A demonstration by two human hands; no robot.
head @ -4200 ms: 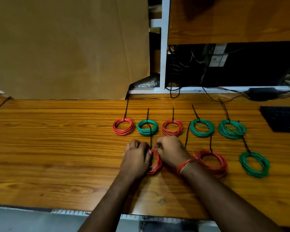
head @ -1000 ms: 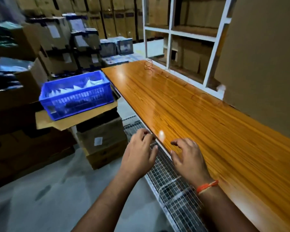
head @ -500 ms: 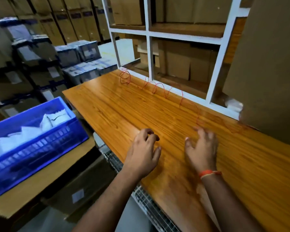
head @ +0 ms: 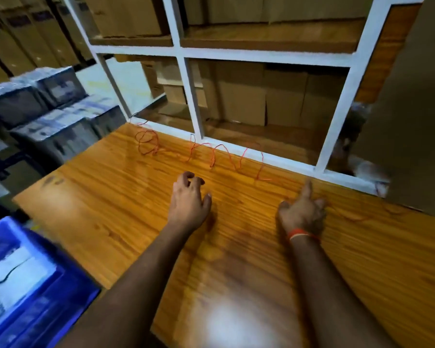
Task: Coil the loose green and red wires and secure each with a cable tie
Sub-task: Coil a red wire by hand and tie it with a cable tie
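Left hand (head: 189,204) hovers over wooden bench (head: 116,209), fingers loosely curled, holding nothing. Right hand (head: 302,214) beside it, forefinger stretched fwd, other fingers blurred, also empty. Loose red wire (head: 201,153) lies in springy loops ahead of both hands, along white shelf frame (head: 194,101); its right end fades into wood grain. Blue crate (head: 23,285) below-left of left hand, cut off by frame edge.
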